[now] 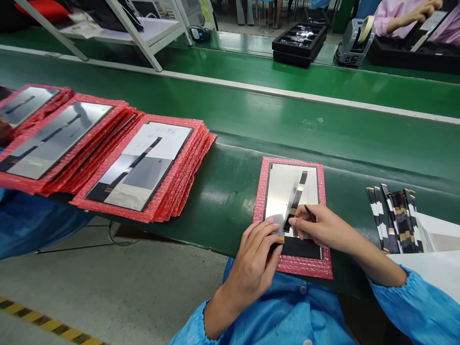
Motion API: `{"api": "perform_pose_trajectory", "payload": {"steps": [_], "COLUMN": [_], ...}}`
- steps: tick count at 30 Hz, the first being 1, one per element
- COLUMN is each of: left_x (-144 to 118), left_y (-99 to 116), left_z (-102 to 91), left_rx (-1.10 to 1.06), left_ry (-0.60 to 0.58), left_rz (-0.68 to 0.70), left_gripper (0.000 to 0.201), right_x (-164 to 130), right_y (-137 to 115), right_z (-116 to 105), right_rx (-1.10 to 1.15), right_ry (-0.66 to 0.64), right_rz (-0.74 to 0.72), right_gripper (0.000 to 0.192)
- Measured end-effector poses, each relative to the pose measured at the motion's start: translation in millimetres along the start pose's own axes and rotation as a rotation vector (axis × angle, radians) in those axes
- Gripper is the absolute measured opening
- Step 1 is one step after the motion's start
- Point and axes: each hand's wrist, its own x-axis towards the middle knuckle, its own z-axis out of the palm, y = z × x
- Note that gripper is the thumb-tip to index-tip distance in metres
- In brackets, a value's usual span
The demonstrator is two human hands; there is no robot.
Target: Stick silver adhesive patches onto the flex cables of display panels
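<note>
In front of me an LCD panel with a silvery back lies on a pink bubble-wrap pouch. A dark flex cable slants up across the panel. My left hand is closed at the panel's lower left, thumb and fingertips pinching around the cable's lower end beside a small yellow tab. My right hand is closed on a slim black pen-like tool, whose upper end sticks out above the fingers. Its fingertips sit against the cable's right side; the tool's tip is hidden.
Stacks of panels on red bubble-wrap pouches stand to the left. Loose flex cables lie at right beside white sheets. Across the green bench are black trays, a tape dispenser and a co-worker's hand.
</note>
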Motion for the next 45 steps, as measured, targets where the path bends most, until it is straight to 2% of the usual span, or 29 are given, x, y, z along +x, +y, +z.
{"api": "perform_pose_trajectory", "payload": {"steps": [6, 14, 25, 34, 40, 45], "left_x": [-7.2, -12.0, -10.9, -10.9, -10.6, -11.0], "left_y": [-5.4, -10.9, -10.6, -10.4, -9.5, -9.1], "left_z": [-4.5, -4.1, -5.0, -5.3, -4.7, -4.6], "left_rx": [-0.04, -0.009, -0.014, -0.002, -0.007, -0.013], "left_ry": [0.071, 0.063, 0.063, 0.062, 0.064, 0.062], "left_rz": [-0.019, 0.001, 0.001, -0.002, -0.006, -0.009], "left_gripper": [0.02, 0.019, 0.018, 0.017, 0.016, 0.017], "right_x": [-3.2, -2.6, -1.8, -4.3, -4.1, -3.8], "right_y": [-2.9, -4.0, -4.4, -6.7, -6.2, -8.4], "right_z": [9.9, 20.7, 20.7, 20.9, 20.9, 19.7], "right_rx": [-0.001, -0.171, -0.239, -0.175, -0.213, -0.205], "right_ry": [-0.018, 0.046, 0.05, 0.043, 0.052, 0.026], "right_rz": [0.04, -0.05, -0.08, -0.032, -0.067, -0.031], "right_gripper": [0.025, 0.026, 0.029, 0.027, 0.03, 0.029]}}
